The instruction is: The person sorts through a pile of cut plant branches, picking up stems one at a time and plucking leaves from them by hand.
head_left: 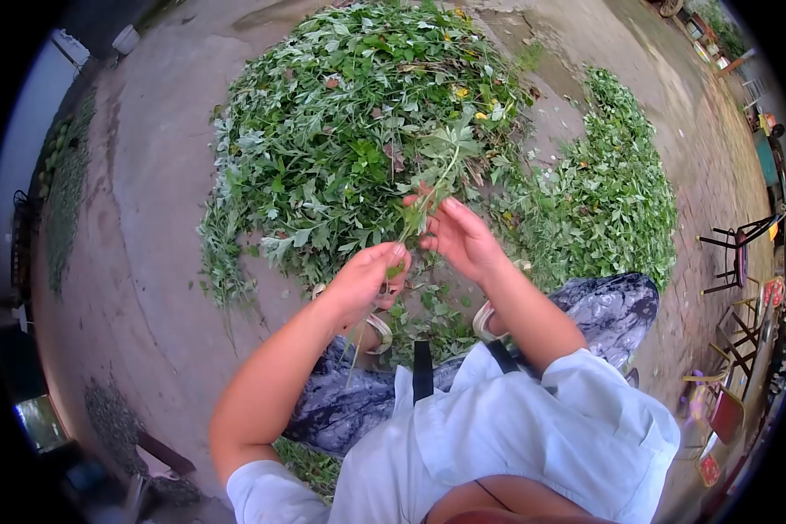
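A pale green leafy stalk slants up and away between my two hands, its lobed leaves spread at the far tip. My left hand is closed in a pinch on its lower end, with thumb and forefinger together. Higher up, my right hand has its fingers curled around the leaves and stem. A thin bare stem trails down below my left hand. Just beyond the hands lies a large heap of cut green leafy plants, with a few yellow and brown leaves in it.
To the right, a second pile of leafy stalks lies on the concrete ground. Loose leaves lie between my feet. Folding chairs stand along the right edge. A white bucket is at the far left.
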{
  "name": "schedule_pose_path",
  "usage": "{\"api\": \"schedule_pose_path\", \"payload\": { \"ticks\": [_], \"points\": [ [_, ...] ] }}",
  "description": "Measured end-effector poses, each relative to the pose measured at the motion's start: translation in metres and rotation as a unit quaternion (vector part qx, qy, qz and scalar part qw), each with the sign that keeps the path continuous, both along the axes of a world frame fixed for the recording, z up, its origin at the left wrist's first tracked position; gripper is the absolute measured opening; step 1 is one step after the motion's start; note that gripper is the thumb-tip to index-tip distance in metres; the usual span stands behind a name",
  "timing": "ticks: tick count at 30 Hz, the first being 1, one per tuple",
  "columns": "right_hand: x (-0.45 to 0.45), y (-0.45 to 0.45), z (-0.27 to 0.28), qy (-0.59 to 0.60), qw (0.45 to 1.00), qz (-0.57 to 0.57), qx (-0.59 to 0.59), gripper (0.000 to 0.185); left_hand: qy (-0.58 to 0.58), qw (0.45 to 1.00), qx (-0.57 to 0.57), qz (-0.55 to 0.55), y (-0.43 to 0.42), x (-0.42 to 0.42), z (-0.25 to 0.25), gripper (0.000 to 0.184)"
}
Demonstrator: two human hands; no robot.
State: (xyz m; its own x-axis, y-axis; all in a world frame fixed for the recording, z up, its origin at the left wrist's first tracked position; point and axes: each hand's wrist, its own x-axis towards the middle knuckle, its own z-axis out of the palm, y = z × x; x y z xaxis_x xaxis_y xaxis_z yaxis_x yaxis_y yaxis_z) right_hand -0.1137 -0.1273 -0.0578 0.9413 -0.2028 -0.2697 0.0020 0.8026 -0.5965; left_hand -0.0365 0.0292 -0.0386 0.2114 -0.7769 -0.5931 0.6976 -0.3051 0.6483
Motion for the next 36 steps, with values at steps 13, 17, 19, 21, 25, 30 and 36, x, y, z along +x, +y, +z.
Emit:
{"api": "schedule_pose_path", "payload": {
  "ticks": [13,17,19,21,25,30,36],
  "points": [
    [0.008,0.023,-0.002,0.027,0.955,0.002,-0.296,0.021,-0.298,0.954,0.025,0.017,0.009,0.009,0.001,0.039],
    [0.008,0.016,-0.007,0.041,0.975,-0.021,-0.217,0.019,-0.156,0.981,0.061,0.094,0.013,0.014,0.004,0.027],
    [0.010,0.007,-0.007,0.014,0.985,-0.098,-0.141,0.018,-0.133,0.982,0.059,0.123,0.017,0.022,0.001,0.031],
    [0.009,0.006,-0.007,0.019,0.983,-0.096,-0.158,0.018,-0.094,0.984,0.070,0.131,0.019,0.026,0.008,0.032],
    [0.009,0.020,-0.004,0.013,0.985,-0.053,-0.166,0.019,-0.274,0.962,0.005,-0.013,0.005,-0.006,0.007,0.028],
    [0.012,0.019,0.000,0.014,0.991,-0.045,-0.129,0.021,-0.189,0.980,-0.032,-0.058,0.009,-0.011,-0.004,0.021],
    [0.017,-0.064,-0.031,0.054,0.957,-0.261,-0.112,0.017,-0.161,0.983,0.057,-0.071,0.027,0.011,0.009,0.033]
  ]
}}
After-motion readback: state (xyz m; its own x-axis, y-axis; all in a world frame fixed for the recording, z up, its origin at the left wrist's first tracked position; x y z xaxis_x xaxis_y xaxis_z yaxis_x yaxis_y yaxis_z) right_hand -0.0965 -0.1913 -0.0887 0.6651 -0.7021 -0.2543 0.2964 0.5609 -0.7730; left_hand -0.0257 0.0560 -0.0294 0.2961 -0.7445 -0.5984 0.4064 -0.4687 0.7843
